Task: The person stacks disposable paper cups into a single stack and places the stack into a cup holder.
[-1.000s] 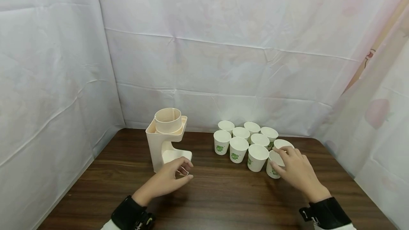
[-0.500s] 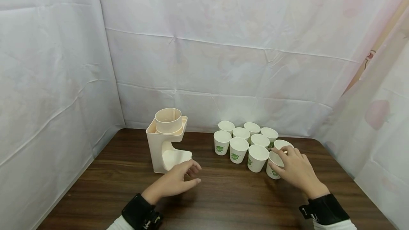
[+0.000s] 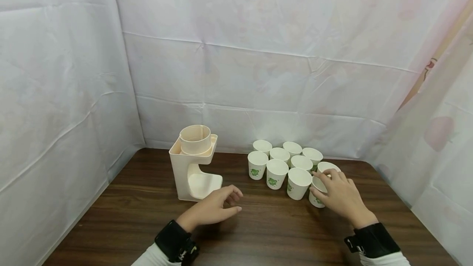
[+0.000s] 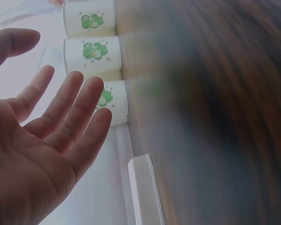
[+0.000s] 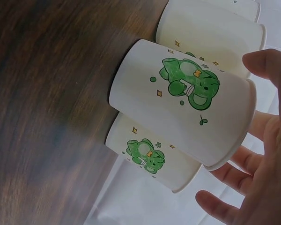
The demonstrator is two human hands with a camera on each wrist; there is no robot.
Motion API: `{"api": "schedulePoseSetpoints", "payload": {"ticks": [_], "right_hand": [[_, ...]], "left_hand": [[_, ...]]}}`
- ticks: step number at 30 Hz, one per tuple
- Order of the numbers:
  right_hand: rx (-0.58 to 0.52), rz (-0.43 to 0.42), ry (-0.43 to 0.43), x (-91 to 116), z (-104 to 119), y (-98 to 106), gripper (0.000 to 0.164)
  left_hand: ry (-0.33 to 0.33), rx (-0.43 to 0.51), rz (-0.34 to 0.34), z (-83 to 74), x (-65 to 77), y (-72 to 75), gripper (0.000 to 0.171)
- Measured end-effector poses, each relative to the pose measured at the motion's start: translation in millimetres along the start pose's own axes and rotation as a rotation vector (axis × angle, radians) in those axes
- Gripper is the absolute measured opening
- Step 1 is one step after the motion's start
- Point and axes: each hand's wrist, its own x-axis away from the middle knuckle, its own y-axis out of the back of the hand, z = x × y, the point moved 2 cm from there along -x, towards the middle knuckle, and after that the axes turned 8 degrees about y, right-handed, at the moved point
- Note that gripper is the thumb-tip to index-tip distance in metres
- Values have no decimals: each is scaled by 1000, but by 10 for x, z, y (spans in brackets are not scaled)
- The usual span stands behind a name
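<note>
Several white paper cups with green bear prints stand upright in staggered rows at the right of the table. At the front right cup (image 3: 316, 192), my right hand (image 3: 341, 196) hovers around the rim. In the right wrist view the thumb (image 5: 267, 63) is near the rim of the printed cup (image 5: 182, 101), and the other fingers reach behind it, loosely bent; contact is unclear. My left hand (image 3: 214, 206) is in the air before a cream-coloured holder (image 3: 181, 175) with a round tube on top. Its fingers are spread and relaxed in the left wrist view, holding nothing.
The dark wood table (image 3: 258, 237) ends against white cloth (image 3: 240, 73) at the back and sides. A wrist strap (image 3: 375, 241) is on each arm. The holder's flat base plate (image 3: 205, 184) extends toward the cups.
My left hand has moved to the right, from in front of the holder's base toward the middle of the table. The right hand has stayed almost still by the front right cup.
</note>
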Motion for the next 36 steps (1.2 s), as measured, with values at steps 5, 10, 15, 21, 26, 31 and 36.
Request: {"api": "schedulePoseSetpoints", "payload": {"ticks": [5, 10, 15, 21, 26, 31, 36], "right_hand": [[6, 4, 2, 5, -5, 14, 47], [11, 39, -5, 30, -1, 46, 48], [-18, 83, -13, 35, 18, 117, 48], [-122, 153, -32, 23, 64, 196, 46], [-148, 155, -15, 33, 89, 219, 43], [-147, 145, -1, 42, 99, 243, 43], [-175, 157, 19, 59, 120, 271, 39]], "left_hand": [[1, -16, 17, -11, -60, -48, 35], [10, -30, 36, -8, -98, -77, 37], [15, -31, 36, 12, -108, -82, 37], [30, -30, 35, 18, -95, -77, 37], [36, -25, 38, 16, -93, -83, 38], [33, -18, 44, 16, -104, -89, 38], [20, -45, 37, 18, -137, -95, 39]]}}
